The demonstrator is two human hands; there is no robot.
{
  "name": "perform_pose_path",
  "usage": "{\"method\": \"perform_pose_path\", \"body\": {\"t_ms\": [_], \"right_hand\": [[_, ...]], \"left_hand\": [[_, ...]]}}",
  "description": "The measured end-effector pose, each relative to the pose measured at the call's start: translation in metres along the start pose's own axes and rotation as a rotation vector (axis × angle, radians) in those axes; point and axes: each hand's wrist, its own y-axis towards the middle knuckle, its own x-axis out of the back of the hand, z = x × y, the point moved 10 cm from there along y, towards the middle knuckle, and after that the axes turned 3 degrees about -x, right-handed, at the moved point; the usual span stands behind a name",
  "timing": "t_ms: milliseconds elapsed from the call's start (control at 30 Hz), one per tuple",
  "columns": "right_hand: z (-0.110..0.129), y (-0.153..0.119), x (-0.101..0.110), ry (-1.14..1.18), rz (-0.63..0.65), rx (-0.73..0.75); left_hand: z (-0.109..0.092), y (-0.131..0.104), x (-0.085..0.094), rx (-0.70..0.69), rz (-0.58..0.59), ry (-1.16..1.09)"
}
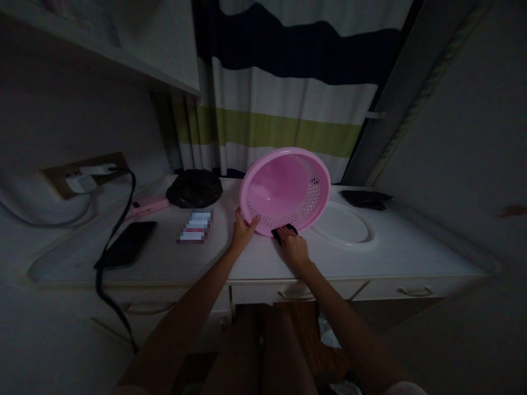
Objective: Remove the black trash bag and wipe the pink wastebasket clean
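A pink plastic basket with rows of holes in its wall is tilted on the white desk, its open mouth facing me. My left hand grips the lower left of its rim, thumb on the inside. Against the lower rim, my right hand presses a small black cloth, its fingers closed over it. Just right of the basket, a white ring lies flat on the desk, partly hidden behind the basket.
Left on the desk are a black plastic bag, a pink device, a dark phone and a blurred-out box. A black cable hangs over the front edge. Black flat items lie back right, before the curtain.
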Motion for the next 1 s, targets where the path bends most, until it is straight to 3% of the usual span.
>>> {"method": "perform_pose_path", "body": {"t_ms": [133, 333, 467, 667, 767, 867, 1000], "right_hand": [[0.023, 0.002, 0.000, 0.038, 0.008, 0.017], [0.039, 0.003, -0.003, 0.047, 0.003, 0.037], [0.026, 0.001, -0.005, -0.016, 0.025, 0.040], [-0.023, 0.000, 0.007, -0.164, 0.003, 0.025], [-0.037, 0.003, 0.012, -0.202, 0.004, 0.023], [-0.036, 0.005, 0.016, -0.211, -0.015, 0.015], [-0.013, 0.004, 0.007, -0.182, 0.010, 0.031]], "left_hand": [[0.018, 0.002, -0.009, 0.082, 0.055, -0.089], [0.028, 0.004, -0.003, 0.156, 0.022, -0.166], [0.023, 0.005, -0.001, 0.109, 0.028, -0.144], [0.006, 0.007, -0.002, -0.047, 0.050, -0.027], [0.006, 0.007, -0.002, -0.058, 0.055, 0.011], [0.006, 0.006, -0.004, -0.055, 0.066, 0.000], [0.000, 0.005, -0.003, -0.081, 0.049, -0.001]]}}
